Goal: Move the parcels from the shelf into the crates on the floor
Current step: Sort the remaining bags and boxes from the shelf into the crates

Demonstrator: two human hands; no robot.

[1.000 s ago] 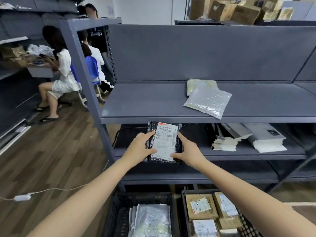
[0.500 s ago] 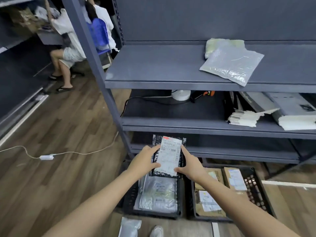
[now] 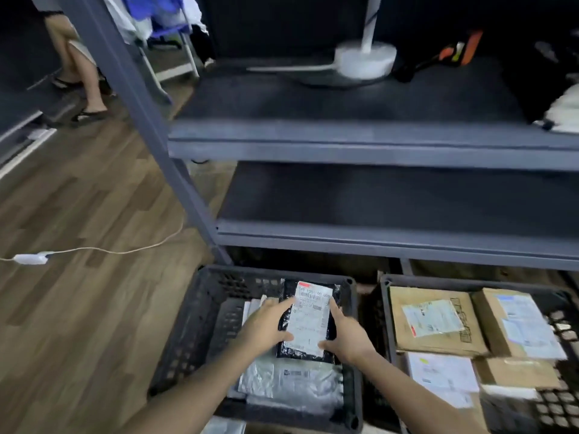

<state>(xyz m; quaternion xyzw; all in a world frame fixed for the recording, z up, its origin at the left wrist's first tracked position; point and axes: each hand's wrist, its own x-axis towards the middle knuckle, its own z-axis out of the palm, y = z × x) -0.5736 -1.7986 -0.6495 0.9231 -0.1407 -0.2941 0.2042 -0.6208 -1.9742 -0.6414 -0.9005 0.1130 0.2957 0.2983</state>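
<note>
A black bubble-wrap parcel (image 3: 310, 321) with a white shipping label is held flat over the left black crate (image 3: 200, 311). My left hand (image 3: 266, 327) grips its left edge and my right hand (image 3: 347, 336) grips its right edge, thumbs on top. Beneath it in the crate lie grey plastic mailer bags (image 3: 291, 380). The right black crate (image 3: 560, 327) holds several brown cardboard parcels (image 3: 435, 321) with labels. The grey shelf (image 3: 360, 145) rises directly behind the crates.
A white fan base (image 3: 363, 57) and an orange-black tool (image 3: 454, 54) sit on the middle shelf board. A white cable with a switch (image 3: 31, 258) runs across the wooden floor at left. A person's legs (image 3: 78, 67) stand at the far left.
The view has tilted down and both hands have lowered the black parcel from in front of the lower shelf boards to just above the bags in the left crate.
</note>
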